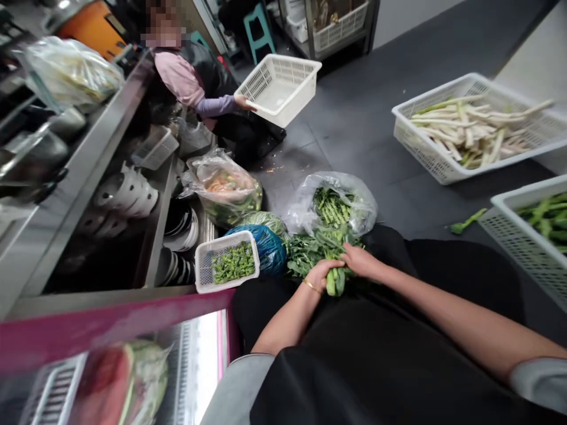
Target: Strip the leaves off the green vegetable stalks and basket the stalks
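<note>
My left hand [325, 271] is closed around the thick pale-green stem of a leafy green vegetable [335, 283] just above my lap. My right hand [358, 260] meets it from the other side, its fingers pinched on the same vegetable. Loose leafy greens [305, 254] lie right beyond my hands. A clear plastic bag [363, 200] with green stalks in it stands open past them. To the left sits a small white basket [201, 277] of cut green pieces, beside a blue plastic bag [270, 251].
Nearby, a person [186, 77] holds a white basket [292, 109]. On the right stand a basket of pale stalks [407, 130] and another basket of greens [509, 236]. A stalk [467, 223] lies on the floor. Metal shelving [97, 177] borders the left; a wrapped watermelon [110, 383] is lower left.
</note>
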Available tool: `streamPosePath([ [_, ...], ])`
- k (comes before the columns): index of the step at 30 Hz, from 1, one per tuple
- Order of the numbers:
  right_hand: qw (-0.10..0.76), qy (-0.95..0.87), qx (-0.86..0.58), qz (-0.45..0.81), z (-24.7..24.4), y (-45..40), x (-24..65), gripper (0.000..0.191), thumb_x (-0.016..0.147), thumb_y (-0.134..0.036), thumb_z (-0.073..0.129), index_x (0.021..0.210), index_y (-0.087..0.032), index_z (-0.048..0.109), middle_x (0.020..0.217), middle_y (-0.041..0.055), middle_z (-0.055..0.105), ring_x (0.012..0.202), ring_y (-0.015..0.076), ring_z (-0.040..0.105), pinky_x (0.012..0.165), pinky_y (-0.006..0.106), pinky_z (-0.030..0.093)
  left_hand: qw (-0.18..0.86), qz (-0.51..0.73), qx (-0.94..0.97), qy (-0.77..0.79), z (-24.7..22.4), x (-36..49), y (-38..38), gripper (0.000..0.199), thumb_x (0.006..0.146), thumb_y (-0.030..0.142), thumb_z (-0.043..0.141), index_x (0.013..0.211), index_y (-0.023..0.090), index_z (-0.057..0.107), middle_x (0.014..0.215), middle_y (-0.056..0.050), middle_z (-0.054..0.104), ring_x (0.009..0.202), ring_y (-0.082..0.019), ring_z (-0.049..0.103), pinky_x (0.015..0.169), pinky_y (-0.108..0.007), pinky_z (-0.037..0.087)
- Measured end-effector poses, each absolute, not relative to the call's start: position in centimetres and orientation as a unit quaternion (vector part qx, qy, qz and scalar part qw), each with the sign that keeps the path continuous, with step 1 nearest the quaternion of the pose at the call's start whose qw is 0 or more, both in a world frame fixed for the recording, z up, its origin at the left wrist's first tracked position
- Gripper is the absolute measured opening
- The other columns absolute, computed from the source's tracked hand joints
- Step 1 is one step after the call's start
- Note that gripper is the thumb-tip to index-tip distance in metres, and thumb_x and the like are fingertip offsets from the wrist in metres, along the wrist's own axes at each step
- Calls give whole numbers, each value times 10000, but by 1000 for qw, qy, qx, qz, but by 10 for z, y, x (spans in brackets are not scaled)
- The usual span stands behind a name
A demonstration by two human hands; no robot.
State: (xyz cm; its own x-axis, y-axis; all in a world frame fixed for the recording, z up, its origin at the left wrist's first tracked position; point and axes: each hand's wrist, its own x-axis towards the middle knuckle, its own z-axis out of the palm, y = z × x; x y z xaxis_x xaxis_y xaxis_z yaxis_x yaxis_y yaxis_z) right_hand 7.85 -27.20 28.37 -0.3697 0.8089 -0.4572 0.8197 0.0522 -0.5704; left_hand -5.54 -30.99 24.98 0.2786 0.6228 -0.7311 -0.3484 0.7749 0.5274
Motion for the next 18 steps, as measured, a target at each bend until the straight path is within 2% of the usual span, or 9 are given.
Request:
streamPosePath([
  [2, -60, 729, 526, -434, 321, -276, 85, 130, 912, -287, 396, 915, -191, 483, 712, 46, 623, 683, 195, 610, 651, 286, 442, 775, 362, 154, 495, 278, -63, -317, 195, 591, 232, 732, 726, 130, 636, 620, -44, 657, 534, -156, 623, 619, -295, 535],
  [5, -270, 633, 471, -552, 374, -281, 89, 207, 911, -403, 375, 987, -222, 442, 668, 10, 601, 546, 179, 574, 553, 301, 463, 720, 492, 214, 440, 323, -78, -327, 206, 612, 255, 688, 782, 150, 638, 729, -39, 675, 668, -153, 651, 711, -287, 534],
  [7, -406, 531, 440, -599, 397, -283, 86, 249, 900, -436, 368, 1014, -224, 430, 756, 39, 633, 597, 189, 606, 534, 307, 478, 674, 560, 253, 409, 346, -86, -337, 192, 655, 290, 635, 804, 169, 630, 790, -52, 677, 771, -179, 663, 745, -307, 532],
  [9, -482, 460, 411, -623, 410, -284, 77, 248, 880, -429, 406, 1007, -218, 439, 848, 68, 654, 708, 199, 643, 576, 313, 506, 643, 585, 278, 410, 358, -90, -350, 175, 691, 320, 596, 802, 186, 612, 853, -65, 680, 876, -206, 663, 795, -334, 527],
  [12, -500, 398, 364, -678, 410, -288, 55, 251, 811, -387, 551, 975, -217, 469, 888, 62, 667, 795, 201, 657, 629, 317, 537, 643, 575, 290, 415, 358, -88, -367, 181, 662, 338, 622, 737, 174, 601, 938, -98, 688, 995, -258, 644, 844, -366, 512],
  [14, -497, 366, 339, -710, 404, -294, 38, 286, 759, -372, 629, 953, -219, 487, 867, 46, 670, 795, 200, 657, 628, 316, 543, 659, 589, 261, 388, 354, -87, -374, 210, 593, 312, 677, 729, 165, 615, 897, -98, 699, 1016, -282, 638, 830, -363, 509],
  [16, -496, 347, 326, -726, 396, -301, 22, 319, 715, -371, 679, 928, -216, 499, 817, 32, 663, 755, 195, 651, 596, 309, 539, 669, 618, 213, 353, 352, -91, -378, 264, 534, 260, 719, 765, 160, 636, 793, -68, 702, 962, -271, 658, 811, -350, 508],
  [18, -490, 351, 330, -726, 389, -307, 9, 334, 699, -373, 696, 926, -214, 508, 781, 19, 653, 678, 178, 631, 528, 286, 516, 677, 625, 183, 344, 355, -96, -380, 280, 524, 228, 737, 778, 144, 655, 706, -42, 692, 810, -233, 683, 762, -334, 513],
])
